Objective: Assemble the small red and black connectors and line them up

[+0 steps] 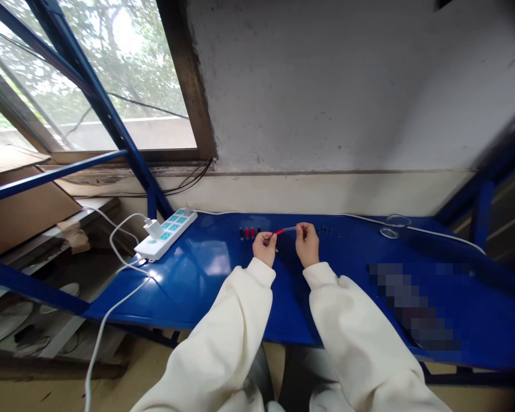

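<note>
Between both hands, a slim pen-like stick [288, 229] is held nearly level above the blue table; it is red at its left end and pale, see-through toward the right. My left hand [265, 248] is closed with its fingertips pinching the red end. The other end sits in the pinch of my right hand [307, 245]. Just left of my left hand, a short row of small red and black cylinders [249, 233] stands upright. Beyond my right hand lie several tiny dark pieces [326, 230], too small to make out.
A white power strip [167, 234] with a plugged-in adapter [153, 229] lies on the blue table [197, 303] at left, its cable hanging off the edge. Clear round items [389, 233] lie back right by a white cable. Blue frame posts rise on both sides. A blurred patch covers the right.
</note>
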Demonstrator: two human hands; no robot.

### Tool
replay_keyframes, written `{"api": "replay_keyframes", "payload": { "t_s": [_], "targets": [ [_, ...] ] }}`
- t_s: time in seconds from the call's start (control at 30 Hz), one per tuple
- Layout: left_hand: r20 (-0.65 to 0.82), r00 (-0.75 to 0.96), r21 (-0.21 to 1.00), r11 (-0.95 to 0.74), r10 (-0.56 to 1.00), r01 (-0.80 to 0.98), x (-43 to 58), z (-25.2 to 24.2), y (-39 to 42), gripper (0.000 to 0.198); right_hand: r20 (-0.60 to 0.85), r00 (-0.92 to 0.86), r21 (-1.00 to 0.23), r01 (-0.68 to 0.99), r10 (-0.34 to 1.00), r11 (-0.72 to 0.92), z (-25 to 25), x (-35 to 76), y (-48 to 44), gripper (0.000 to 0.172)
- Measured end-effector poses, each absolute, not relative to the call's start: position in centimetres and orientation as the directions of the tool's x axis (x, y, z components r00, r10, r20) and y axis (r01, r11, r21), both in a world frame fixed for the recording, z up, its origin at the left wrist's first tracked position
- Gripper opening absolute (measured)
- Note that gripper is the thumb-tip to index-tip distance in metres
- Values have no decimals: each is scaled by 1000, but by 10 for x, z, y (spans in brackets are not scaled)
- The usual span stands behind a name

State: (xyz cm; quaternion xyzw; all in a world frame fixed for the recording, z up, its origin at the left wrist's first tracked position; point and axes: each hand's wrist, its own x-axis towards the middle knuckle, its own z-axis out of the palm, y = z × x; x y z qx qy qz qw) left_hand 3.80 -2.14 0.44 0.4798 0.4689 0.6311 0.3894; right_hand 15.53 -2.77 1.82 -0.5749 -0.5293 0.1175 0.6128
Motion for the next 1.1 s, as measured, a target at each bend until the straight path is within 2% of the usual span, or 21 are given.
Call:
{"api": "replay_keyframes", "payload": {
  "t_s": [0.33,0.6,0.87,0.97,1.1],
  "targets": [
    [228,-270,967,-250,936,-52,38,6,-22,20,458,438,-877,366,774,312,15,160,-23,30],
    [230,-283,967,-252,931,-44,37,5,-20,20,393,403,-917,244,826,317,11,161,-19,25],
    [253,-302,962,-271,919,-19,35,5,-19,21,382,349,-923,195,856,333,12,160,-20,25],
    [277,-243,957,-289,930,-13,37,5,-21,24,387,339,-922,169,858,349,14,158,-21,25],
    [318,-48,948,-318,947,-6,40,5,-25,36,380,351,-925,128,856,358,13,157,-21,27]
  ]
}}
